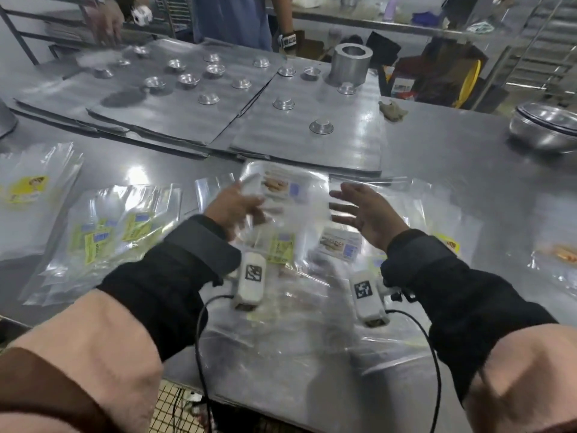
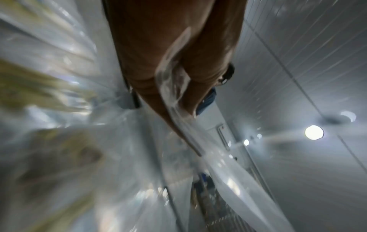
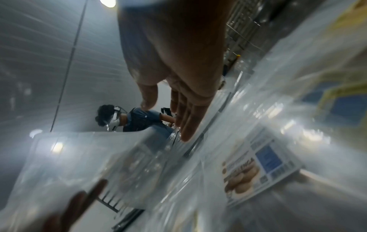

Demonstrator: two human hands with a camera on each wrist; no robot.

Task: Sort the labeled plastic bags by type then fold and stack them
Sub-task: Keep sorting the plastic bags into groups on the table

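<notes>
Clear plastic bags lie scattered on the steel table (image 1: 452,151). My left hand (image 1: 246,204) pinches one clear bag with a cookie label (image 1: 278,185) and holds it lifted over the middle pile (image 1: 281,248). The left wrist view shows that bag's edge (image 2: 178,97) clamped between the thumb and fingers of my left hand (image 2: 178,81). My right hand (image 1: 343,207) hovers just to its right, fingers straight and spread, holding nothing. The right hand (image 3: 174,109) is also empty in its wrist view, above another cookie-label bag (image 3: 258,169). Green-label bags (image 1: 103,232) form a stack at left; yellow-label bags (image 1: 25,189) lie at far left.
Flat metal trays (image 1: 175,120) with several small tins (image 1: 321,126) fill the far side, beside a metal cylinder (image 1: 351,64). Steel bowls (image 1: 546,126) stand at the right. Another person (image 1: 231,17) works across the table. The table's front edge (image 1: 187,385) runs below my wrists.
</notes>
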